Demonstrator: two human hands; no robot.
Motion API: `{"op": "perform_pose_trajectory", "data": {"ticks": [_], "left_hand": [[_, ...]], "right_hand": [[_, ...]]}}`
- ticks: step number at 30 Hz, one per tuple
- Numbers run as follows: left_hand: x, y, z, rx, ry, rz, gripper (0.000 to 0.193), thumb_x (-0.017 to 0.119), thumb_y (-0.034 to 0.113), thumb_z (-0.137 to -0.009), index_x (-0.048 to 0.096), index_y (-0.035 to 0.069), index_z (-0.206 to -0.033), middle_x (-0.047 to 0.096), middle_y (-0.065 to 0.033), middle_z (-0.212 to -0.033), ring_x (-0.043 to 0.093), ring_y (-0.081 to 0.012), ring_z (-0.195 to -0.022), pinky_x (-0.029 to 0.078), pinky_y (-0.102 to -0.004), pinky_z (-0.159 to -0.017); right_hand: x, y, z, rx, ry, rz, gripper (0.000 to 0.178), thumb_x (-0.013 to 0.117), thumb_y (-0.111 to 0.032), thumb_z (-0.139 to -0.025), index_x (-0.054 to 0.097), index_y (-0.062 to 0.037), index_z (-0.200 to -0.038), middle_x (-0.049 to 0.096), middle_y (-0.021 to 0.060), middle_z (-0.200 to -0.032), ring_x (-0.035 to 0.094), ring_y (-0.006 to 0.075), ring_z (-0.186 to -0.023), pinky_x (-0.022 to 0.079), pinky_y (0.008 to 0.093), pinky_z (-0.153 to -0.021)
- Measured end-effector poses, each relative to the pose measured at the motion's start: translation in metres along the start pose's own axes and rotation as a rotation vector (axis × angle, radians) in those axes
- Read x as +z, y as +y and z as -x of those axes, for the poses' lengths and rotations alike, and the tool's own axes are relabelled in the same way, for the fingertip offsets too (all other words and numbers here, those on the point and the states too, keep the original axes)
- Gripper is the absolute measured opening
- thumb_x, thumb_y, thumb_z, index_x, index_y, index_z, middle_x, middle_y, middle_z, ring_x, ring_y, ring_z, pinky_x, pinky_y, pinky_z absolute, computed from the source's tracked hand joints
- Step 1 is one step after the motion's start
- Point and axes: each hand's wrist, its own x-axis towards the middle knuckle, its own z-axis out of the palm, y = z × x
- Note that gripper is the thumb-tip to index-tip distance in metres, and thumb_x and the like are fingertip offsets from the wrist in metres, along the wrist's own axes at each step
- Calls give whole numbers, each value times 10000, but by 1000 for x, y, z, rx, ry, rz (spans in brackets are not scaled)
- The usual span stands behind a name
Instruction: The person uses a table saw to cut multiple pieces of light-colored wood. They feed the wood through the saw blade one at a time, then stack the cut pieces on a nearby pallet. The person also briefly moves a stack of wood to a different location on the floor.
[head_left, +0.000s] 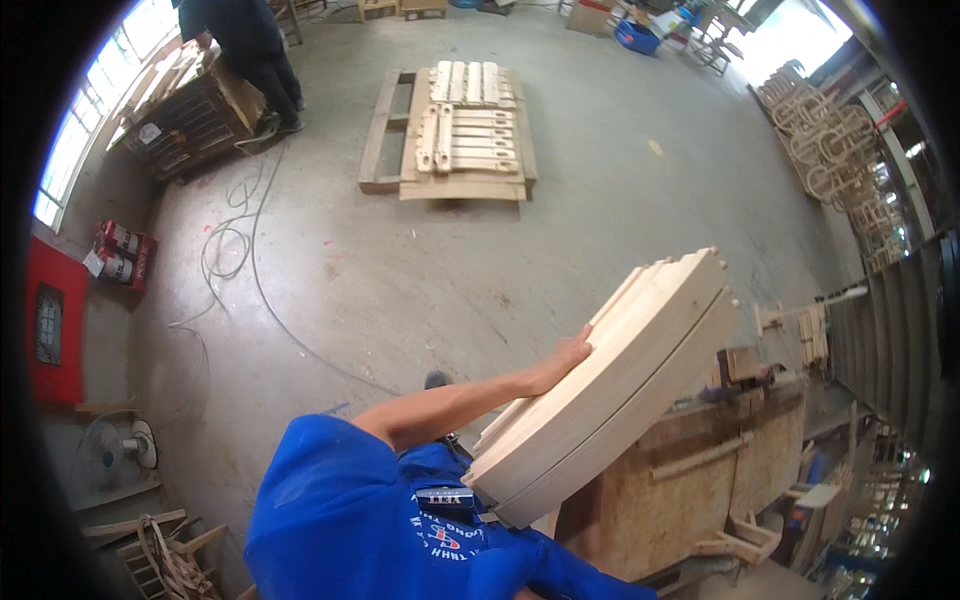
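A stack of curved, pale wooden boards (610, 370) is held up in front of my chest, tilted with its far end toward the upper right. My left hand (568, 362) grips the stack's left side, fingers closed and partly hidden by the wood. The boards lie close against each other, with a dark seam running along their length. Below the stack, my right sleeve (570, 572) shows, but my right hand is out of sight.
A wooden workbench (690, 470) stands at the right. Ahead, a pallet (380, 150) carries cardboard and slotted wooden parts (480, 130). Hoses (262, 270) snake across the floor at left. A person (250, 60) stands by a crate at the far left. Curved frames (820, 140) are piled far right.
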Motion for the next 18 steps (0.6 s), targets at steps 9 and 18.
{"op": "perform_pose_trajectory", "data": {"ticks": [9,18], "left_hand": [[-188,5,-68,-28,253,183,769,208,523,-959,9,-29,-1457,75,-203,-1531,66,-304,-1412,69,-382,-1139],[-330,27,-226,133,632,254,737,303,511,-968,155,-27,-1450,279,-199,-1455,203,-263,-1365,156,-362,-1112]], "right_hand": [[245,-35,-158,73,-316,136,517,389,-392,-985,383,-50,-1372,467,84,-1347,465,197,-1200,405,343,-999],[385,-110,-325,123,-361,276,521,391,-391,-984,380,-45,-1374,461,87,-1351,459,194,-1204,397,339,-1004]]}}
